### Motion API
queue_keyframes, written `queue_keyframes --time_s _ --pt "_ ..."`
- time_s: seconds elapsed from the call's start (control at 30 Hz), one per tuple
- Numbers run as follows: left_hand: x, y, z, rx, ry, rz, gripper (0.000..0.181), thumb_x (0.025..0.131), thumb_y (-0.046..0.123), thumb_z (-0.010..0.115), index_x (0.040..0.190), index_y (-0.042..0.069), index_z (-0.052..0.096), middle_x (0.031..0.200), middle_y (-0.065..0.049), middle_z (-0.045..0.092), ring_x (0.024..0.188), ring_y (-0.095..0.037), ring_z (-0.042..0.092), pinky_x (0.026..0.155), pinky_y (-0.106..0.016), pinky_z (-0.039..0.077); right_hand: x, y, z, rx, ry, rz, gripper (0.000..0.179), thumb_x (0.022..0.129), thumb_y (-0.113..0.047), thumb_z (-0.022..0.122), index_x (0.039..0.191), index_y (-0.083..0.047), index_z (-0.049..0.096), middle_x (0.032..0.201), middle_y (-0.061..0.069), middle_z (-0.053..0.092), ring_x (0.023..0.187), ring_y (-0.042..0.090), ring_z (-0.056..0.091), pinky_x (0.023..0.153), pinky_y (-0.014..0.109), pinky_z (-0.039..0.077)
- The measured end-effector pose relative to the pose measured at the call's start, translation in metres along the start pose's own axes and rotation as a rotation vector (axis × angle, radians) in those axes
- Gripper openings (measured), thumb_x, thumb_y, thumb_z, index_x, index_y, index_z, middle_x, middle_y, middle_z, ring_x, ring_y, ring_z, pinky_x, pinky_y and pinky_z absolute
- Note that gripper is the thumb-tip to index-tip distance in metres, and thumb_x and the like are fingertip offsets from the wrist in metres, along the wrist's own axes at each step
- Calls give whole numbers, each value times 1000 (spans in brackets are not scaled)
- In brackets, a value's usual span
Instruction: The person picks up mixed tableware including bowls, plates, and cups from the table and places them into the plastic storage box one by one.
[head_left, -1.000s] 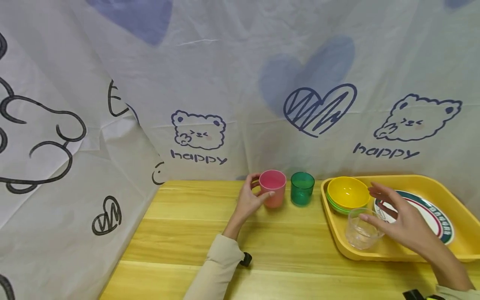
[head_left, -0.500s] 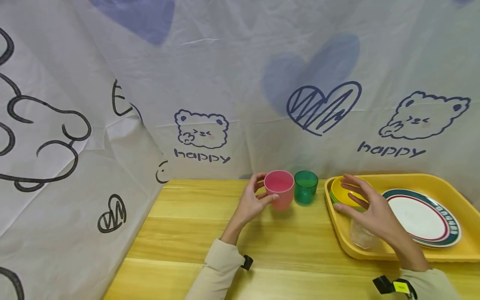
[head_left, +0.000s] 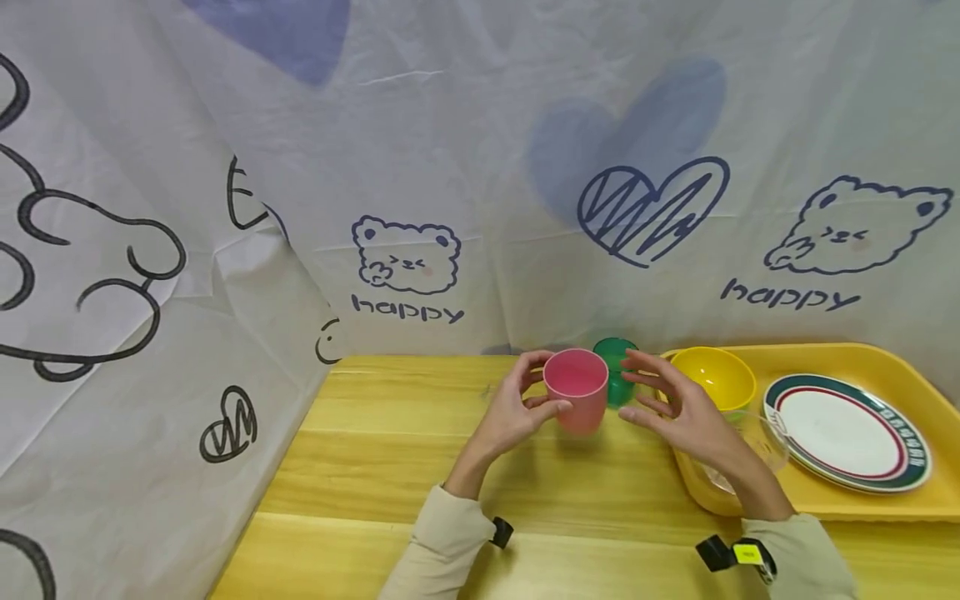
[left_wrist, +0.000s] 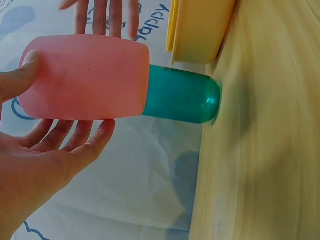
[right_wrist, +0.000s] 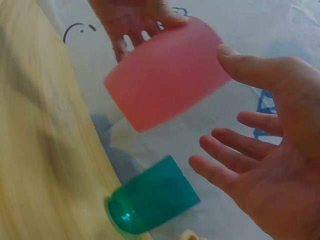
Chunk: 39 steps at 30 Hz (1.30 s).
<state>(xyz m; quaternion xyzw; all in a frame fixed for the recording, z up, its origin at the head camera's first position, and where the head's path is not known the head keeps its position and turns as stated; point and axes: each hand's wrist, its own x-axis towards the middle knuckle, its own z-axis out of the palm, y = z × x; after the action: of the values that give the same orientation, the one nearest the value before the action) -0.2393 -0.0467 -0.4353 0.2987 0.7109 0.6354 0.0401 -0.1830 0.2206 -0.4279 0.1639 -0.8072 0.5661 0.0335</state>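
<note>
My left hand (head_left: pixel 513 412) holds a pink cup (head_left: pixel 577 396) upright above the table, thumb on its near side and fingers on the other. In the left wrist view the cup's base is clearly off the wood. My right hand (head_left: pixel 686 417) is to the right of the cup, fingers spread and holding nothing; in the right wrist view its thumb (right_wrist: pixel 250 67) appears to reach the cup's rim, though contact is hard to tell. Behind them a green see-through cup (right_wrist: pixel 155 195) stands on the table, partly hidden by the pink cup and right fingers in the head view.
At the right lies a yellow tray (head_left: pixel 877 354). It bears a yellow bowl (head_left: pixel 716 375) stacked on green, a white plate (head_left: pixel 840 433) with a dark green rim, and a clear cup (head_left: pixel 768 446), partly behind the right arm. A printed cloth (head_left: pixel 517 192) hangs behind the wooden table (head_left: pixel 390 442).
The right hand has moved left from over the clear cup to beside the pink cup. My left hand has lifted the pink cup and brought it slightly right and nearer.
</note>
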Motion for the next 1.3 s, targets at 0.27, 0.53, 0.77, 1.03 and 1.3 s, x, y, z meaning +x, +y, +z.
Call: queue_keyframes --time_s 0.27,0.53,0.77,1.03,1.3 --pt "-1 6 7 -23 -57 30 61 92 3 76 146 6 46 142 -11 53 127 -27 56 99 -37 56 5 1 15 33 -56 39 81 92 -20 80 158 -7 35 154 19 43 139 45 45 102 37 50" --pt "-1 7 17 -56 -101 25 63 91 1 76 147 6 47 144 -9 53 126 -21 56 99 -38 56 1 4 17 42 -51 43 77 90 -19 81 154 -6 40 148 20 48 134 44 49 100 34 53" --pt "0 8 18 -80 -114 24 61 91 -3 74 146 4 49 143 -15 54 125 -26 58 99 -38 56 -1 1 15 54 -55 53 79 90 -22 82 155 -10 40 151 16 47 136 42 48 101 31 53" --pt "2 6 22 -77 -149 11 61 91 0 75 147 6 51 143 -10 55 123 -19 59 99 -38 56 -4 -2 11 33 -50 49 79 88 -22 83 154 -11 41 149 14 49 135 40 49 99 25 53" --pt "3 -3 23 -74 -160 37 54 104 29 63 148 2 49 145 -12 55 130 -27 55 103 -35 53 -13 -11 3 -77 -34 50 80 87 -28 85 153 -14 42 147 11 51 131 37 53 99 36 55"
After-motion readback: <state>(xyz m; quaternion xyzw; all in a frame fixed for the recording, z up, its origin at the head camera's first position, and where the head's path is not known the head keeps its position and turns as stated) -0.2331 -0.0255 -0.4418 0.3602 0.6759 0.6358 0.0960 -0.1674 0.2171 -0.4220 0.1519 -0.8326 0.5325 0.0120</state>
